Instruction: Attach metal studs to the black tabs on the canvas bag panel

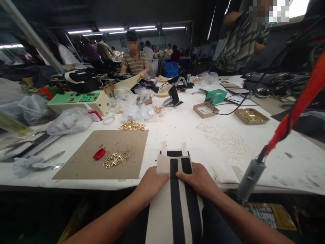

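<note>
The striped panel had a smooth, matt face like leather or coated cloth, while the chain gleamed like polished gold-toned metal near a glossy, plastic-looking red ring, both lying on a dull board resembling grey-brown card. The white table covering looked flat and matt, scuffed in places, against the shiny metallic glint of the small gold pieces and the crinkled, translucent plastic of the bag. The shallow box was matt brown cardboard, and the orange wrapping appeared wrinkled, with a slight sheen.
</note>
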`<state>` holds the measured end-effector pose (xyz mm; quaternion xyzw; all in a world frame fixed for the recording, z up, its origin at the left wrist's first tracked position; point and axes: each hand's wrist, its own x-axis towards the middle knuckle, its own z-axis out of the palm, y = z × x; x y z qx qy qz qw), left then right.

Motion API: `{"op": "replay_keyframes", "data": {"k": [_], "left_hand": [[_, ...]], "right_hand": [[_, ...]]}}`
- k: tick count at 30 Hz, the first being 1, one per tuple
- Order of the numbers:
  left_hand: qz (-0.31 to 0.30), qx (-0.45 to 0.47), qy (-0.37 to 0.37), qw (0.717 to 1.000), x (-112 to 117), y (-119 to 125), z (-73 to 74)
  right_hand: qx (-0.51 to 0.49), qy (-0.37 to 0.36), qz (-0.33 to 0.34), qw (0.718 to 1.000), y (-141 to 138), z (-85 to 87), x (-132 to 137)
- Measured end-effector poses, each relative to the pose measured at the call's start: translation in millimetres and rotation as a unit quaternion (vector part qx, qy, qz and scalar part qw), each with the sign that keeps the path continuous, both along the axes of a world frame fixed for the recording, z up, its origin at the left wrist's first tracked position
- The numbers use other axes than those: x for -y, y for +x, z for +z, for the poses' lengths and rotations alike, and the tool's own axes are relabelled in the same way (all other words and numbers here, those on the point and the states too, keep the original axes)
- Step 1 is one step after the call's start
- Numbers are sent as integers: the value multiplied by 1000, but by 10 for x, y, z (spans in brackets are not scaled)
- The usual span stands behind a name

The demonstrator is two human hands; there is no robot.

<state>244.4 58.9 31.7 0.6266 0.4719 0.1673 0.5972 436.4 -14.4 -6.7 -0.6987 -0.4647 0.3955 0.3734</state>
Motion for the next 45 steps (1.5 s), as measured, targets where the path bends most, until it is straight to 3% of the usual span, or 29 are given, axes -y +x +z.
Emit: {"op": "replay_keyframes", "data": {"k": [5, 10, 16, 21, 29, 39, 45], "left_hand": [[-11, 10, -21, 1000, -148, -125, -56], [119, 31, -162, 979, -129, -580, -195], [218, 48, -180, 958, -82, -792, -330], [204, 71, -179, 960, -67, -728, -316], [185, 90, -160, 966, -92, -646, -267], [185, 86, -165, 965, -50, -668, -289], [182, 77, -155, 968, -57, -660, -288]], "right_hand": [[30, 6, 93, 995, 175, 17, -128], [97, 145, 83, 981, 322, -176, -216], [255, 177, 158, 937, 286, -448, -380], [318, 168, 178, 916, 269, -423, -384], [338, 125, 175, 916, 211, -319, -458], [375, 99, 209, 898, 222, -231, -521], [348, 69, 211, 911, 200, -111, -606]]}}
